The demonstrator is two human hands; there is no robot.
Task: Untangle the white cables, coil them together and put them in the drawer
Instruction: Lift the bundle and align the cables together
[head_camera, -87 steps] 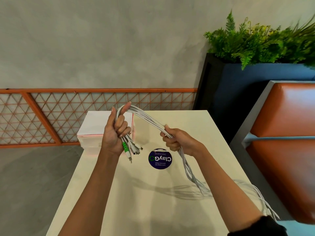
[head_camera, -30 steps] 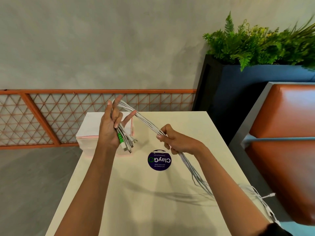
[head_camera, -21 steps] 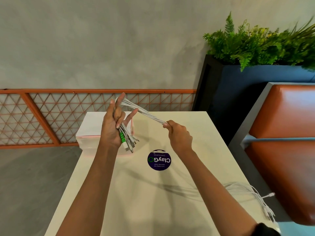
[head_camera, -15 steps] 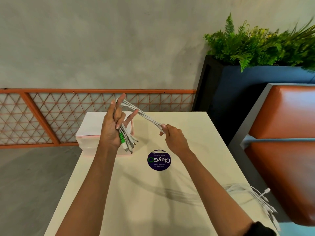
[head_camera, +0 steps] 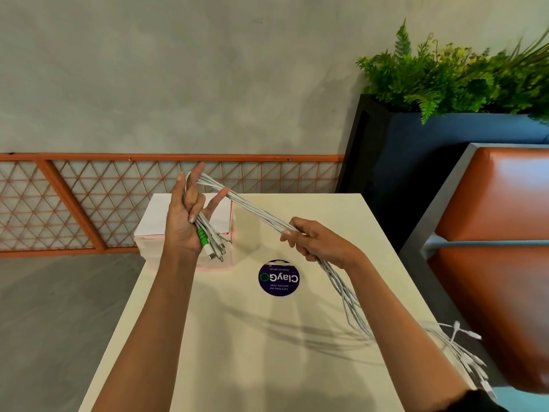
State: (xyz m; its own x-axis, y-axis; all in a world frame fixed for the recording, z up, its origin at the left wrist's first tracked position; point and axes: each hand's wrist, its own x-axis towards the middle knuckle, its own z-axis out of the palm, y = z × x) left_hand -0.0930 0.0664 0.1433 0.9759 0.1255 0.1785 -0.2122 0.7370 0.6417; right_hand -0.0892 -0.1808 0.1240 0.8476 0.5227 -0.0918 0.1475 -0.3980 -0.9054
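Two hands hold one bundle of white cables (head_camera: 258, 211) in the air above a cream table (head_camera: 267, 367).

Left hand (head_camera: 185, 224): raised upright, some fingers straight and spread, others curled. The cables bend over near the fingertips and run down across the palm, where the curled fingers pin them, so this hand has a hold on the bundle. The plugs (head_camera: 215, 251) stick out below the heel of the hand; one carries a green collar (head_camera: 202, 234).

Right hand (head_camera: 318, 243): lower and to the right, its fingers wrapped round the bundle part-way along its length. Between my two hands the cables run in a straight line that slopes down from left to right.

Past the right hand the bundle drops beneath my forearm and the strands fan apart. The far ends (head_camera: 469, 358) hang off the right edge of the table, beside an orange padded seat (head_camera: 490, 203).

A white and pink drawer unit (head_camera: 154, 215) stands on the far left corner of the table, behind my left hand; its front is hidden from me. A round dark sticker (head_camera: 279, 278) lies on the tabletop below the gap between my hands.

Background: a grey wall (head_camera: 178, 69), an orange lattice rail (head_camera: 89, 203) and a dark planter (head_camera: 416, 144) filled with green ferns (head_camera: 445, 78).
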